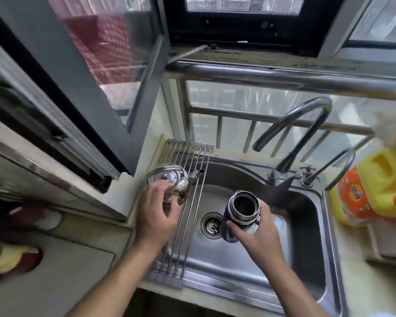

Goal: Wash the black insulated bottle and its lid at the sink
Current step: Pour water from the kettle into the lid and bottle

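Right hand (255, 235) is gripping the open black bottle (241, 216) over the sink (306, 239)
Left hand (157, 212) is hovering by the steel kettle (169, 177), fingers (169, 210) loosely apart

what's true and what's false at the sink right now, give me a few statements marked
1. The right hand holds the bottle over the sink. True.
2. The lid is on the bottle. False: its mouth is open, with no lid on it.
3. A kettle sits on the rack at the sink's left side. True.
4. Water runs from the tap. False: no stream shows.
5. A yellow jug stands right of the sink. True.
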